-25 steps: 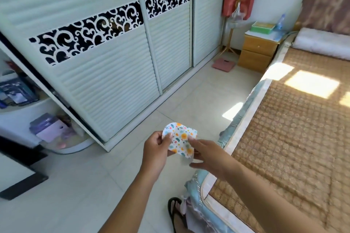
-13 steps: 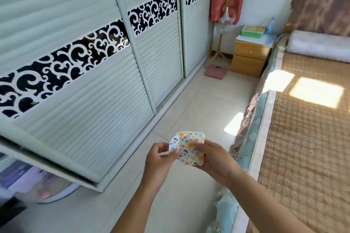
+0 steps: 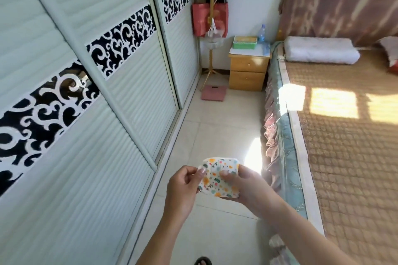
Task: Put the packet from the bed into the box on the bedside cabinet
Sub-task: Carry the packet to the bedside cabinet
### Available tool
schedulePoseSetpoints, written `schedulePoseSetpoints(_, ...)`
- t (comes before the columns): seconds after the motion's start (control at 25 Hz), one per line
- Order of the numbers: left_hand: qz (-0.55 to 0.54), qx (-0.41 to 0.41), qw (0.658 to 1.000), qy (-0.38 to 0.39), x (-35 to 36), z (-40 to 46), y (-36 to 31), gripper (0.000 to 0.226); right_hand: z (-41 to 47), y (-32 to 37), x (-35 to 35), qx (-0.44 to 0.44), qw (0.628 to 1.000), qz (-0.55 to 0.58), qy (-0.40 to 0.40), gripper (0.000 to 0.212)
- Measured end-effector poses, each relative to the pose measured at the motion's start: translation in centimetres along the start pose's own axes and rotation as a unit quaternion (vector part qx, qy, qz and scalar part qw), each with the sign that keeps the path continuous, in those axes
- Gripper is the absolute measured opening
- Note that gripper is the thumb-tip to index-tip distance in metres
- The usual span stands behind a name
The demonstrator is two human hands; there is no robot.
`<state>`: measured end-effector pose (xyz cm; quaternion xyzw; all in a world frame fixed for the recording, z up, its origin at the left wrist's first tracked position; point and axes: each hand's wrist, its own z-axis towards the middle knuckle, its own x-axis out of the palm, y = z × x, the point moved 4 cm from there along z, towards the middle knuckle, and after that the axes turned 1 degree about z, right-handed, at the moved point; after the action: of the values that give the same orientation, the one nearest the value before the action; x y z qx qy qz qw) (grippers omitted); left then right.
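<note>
Left hand (image 3: pixel 183 189): forearm up from bottom edge, raised at mid-frame over the floor (image 3: pixel 217 131); thumb & forefinger pinched on left edge of packet (image 3: pixel 219 177), other fingers curled under.
Right hand (image 3: pixel 247 189): forearm in from lower right, alongside the bed (image 3: pixel 344 135); thumb laid across packet face, fingers cupped beneath & behind right side. Grip clenched on packet.
Packet: small, squarish, white w/ orange, yellow & green floral print. Held betw. both hands, face up, slightly tilted; top edge clear of fingers. In the air above floor, beside bed edge, well apart from box.
Box (image 3: pixel 245 42): green, low, open-topped; on bedside cabinet (image 3: pixel 247 69), far end of room, by head of bed. Contents not discernible.
Bottle (image 3: pixel 261 33): clear, blue-tinted, just right of box on cabinet top.
Wardrobe (image 3: pixel 97 92): sliding doors, along left side.
</note>
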<state>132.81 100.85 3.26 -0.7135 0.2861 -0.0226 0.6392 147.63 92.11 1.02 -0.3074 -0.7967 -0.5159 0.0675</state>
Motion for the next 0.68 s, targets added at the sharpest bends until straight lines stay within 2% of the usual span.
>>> schedulePoseSetpoints(0.16, 0.009, 0.02, 0.997, 0.071, -0.2, 9.4, -2.0, 0.014, 6.9, 4.2, 1.1, -0.027, 0.996, 0.005, -0.079, 0.019)
schedulePoseSetpoints(0.32, 0.015, 0.029, 0.99, 0.138, 2.2, 17.2, -3.8, 0.009, 12.8, 8.2, -0.2, -0.036, 0.994, 0.01, -0.101, 0.023)
schedulePoseSetpoints(0.48, 0.025, 0.038, 0.988, 0.147, 5.7, 27.9, -6.4, 0.015, 20.6, 14.1, -4.5, -0.045, 0.99, 0.003, -0.134, 0.018)
schedulePoseSetpoints(0.68, 0.014, 0.008, 0.987, 0.16, 11.6, 40.8, -10.3, 0.016, 30.6, 22.4, -11.0, -0.033, 0.989, -0.003, -0.146, 0.016)
